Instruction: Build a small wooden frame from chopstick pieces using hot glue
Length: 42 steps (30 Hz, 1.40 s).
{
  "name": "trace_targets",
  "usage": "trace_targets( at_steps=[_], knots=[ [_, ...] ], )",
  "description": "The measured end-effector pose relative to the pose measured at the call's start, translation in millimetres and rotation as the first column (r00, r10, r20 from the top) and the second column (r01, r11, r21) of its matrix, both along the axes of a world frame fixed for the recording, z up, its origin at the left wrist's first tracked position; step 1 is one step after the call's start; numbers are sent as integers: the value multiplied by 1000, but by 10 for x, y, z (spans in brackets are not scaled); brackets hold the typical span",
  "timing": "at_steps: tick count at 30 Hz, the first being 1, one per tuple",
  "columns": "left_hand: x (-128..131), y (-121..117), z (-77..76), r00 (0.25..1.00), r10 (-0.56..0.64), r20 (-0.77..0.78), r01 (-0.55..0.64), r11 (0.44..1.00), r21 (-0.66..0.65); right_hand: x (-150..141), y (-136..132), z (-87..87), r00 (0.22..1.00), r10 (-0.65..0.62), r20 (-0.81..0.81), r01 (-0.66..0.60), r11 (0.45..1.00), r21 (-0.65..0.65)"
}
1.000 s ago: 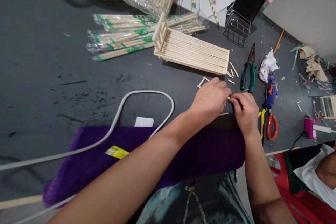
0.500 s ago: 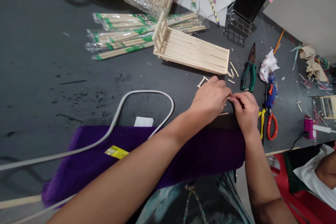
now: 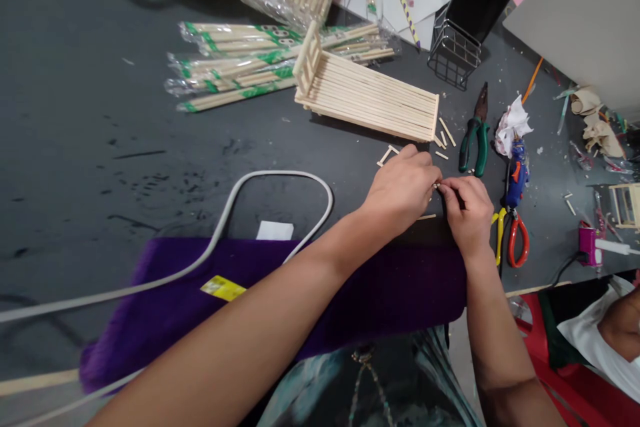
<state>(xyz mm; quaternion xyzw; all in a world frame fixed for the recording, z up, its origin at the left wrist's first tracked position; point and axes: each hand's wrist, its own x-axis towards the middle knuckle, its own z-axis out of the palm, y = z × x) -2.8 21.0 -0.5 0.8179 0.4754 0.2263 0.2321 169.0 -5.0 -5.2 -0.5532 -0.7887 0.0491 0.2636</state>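
"Over the grey table (image 3: 65,100), how are the hands posed?"

"The left hand (image 3: 403,183) arches knuckles-up; the right hand (image 3: 467,213) curls to meet it. Both pinch a tiny wooden piece (image 3: 437,186) between their fingertips."

"And around them?"

"A ribbed wooden stick model (image 3: 375,93) beyond, plush purple cloth (image 3: 390,287) beneath the forearms."

Purple cloth (image 3: 395,287), white cable (image 3: 280,173), red chair (image 3: 575,390)

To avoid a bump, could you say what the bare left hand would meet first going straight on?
The left hand would probably meet the bare right hand, their fingertips close together at a tiny pale wooden piece; depth is unclear.
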Motion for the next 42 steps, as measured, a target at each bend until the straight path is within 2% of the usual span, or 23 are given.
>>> trace_targets(
  at_steps=[5, 17, 25, 37, 42],
  knots=[
    [1, 8, 25, 1000, -2, -23, 1, 1000, -30, -5, 4, 8, 998, 19, 60, -21, 999, 31],
    [0, 6, 39, 999, -4, -47, 3, 1000, -19, 52, 19, 46, 995, 67, 67, -64, 997, -43],
    [0, 6, 33, 999, -6, -41, 6, 1000, -18, 49, 1, 42, 984, 83, 157, -85, 996, 9],
    [-6, 8, -36, 999, 22, 46, -22, 1000, -6, 29, 6, 92, 997, 71, -22, -72, 997, -37],
    [-7, 4, -46, 996, 32, 82, -30, 999, -21, -4, 12, 66, 999, 53, -1, -53, 998, -41]
  ],
)
